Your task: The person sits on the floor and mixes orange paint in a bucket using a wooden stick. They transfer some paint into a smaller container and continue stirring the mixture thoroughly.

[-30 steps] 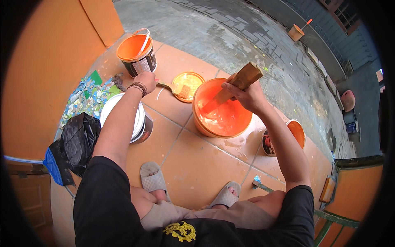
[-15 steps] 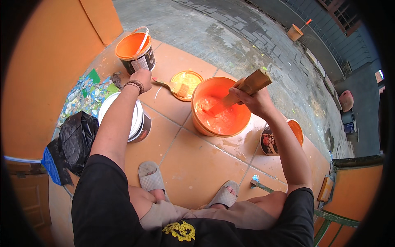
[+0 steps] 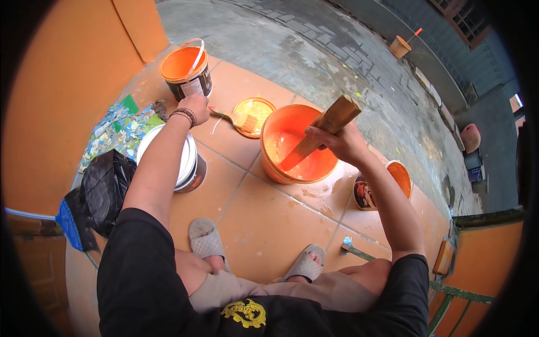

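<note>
My right hand (image 3: 339, 140) is closed around a wooden stick (image 3: 343, 115). The stick leans into an orange bucket (image 3: 270, 163), its orange-coated lower end in the wet orange paint (image 3: 306, 165). Further left, my left hand (image 3: 193, 106) is curled in front of a black paint pail (image 3: 205, 84) with an orange inside and a raised white handle. Its fingertips are hidden, so what it grips, if anything, does not show. Just right of that hand, a paintbrush (image 3: 245, 121) with a red-tipped handle rests across an orange-smeared round lid (image 3: 255, 105).
A white-lidded pail (image 3: 193, 174) stands under my left forearm, beside a black plastic bag (image 3: 106, 191) and paint flakes (image 3: 120, 132). Another paint-stained pail (image 3: 362, 194) sits behind my right forearm. Spilled paint wets the tiles (image 3: 325, 196). A green metal bar (image 3: 359, 254) lies near my right knee.
My right hand has shifted a little left with the wooden stick, whose lower end has swept toward the left side of the bucket. My left hand has hardly moved.
</note>
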A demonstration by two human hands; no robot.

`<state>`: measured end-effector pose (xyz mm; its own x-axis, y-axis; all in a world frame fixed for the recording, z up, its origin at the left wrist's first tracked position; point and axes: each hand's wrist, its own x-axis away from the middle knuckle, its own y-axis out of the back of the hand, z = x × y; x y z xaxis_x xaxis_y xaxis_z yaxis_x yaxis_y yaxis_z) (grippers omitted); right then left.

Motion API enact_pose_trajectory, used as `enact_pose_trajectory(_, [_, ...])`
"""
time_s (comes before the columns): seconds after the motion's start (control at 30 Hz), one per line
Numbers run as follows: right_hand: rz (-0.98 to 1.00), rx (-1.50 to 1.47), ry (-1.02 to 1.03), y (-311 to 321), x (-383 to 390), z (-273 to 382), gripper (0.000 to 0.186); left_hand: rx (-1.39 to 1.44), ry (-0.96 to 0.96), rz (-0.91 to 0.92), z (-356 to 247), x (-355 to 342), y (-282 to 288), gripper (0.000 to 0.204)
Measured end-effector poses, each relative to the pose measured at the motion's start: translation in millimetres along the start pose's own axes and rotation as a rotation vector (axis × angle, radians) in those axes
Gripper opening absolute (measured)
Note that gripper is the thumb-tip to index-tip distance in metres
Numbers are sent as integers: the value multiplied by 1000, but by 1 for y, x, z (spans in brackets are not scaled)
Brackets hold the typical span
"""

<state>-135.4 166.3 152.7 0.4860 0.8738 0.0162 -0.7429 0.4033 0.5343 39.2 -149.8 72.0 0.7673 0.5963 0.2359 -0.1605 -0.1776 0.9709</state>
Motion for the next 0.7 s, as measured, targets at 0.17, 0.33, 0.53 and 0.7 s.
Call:
enact_pose_trajectory(0.17, [-158,-95,-75,44,23,22,25,-27,-20,-54,11,2,-3,24])
enact_pose_trajectory(0.33, [-370,-59,65,89,51,65,26,-102,-46,-42,16,-1,-4,27])
enact_pose_trajectory(0.53, [-522,-10,250,112,73,95,25,-67,-47,-40,7,2,3,26])
enact_pose_trajectory(0.7, [-544,51,271,124,83,100,21,-85,-55,-38,8,2,5,27])
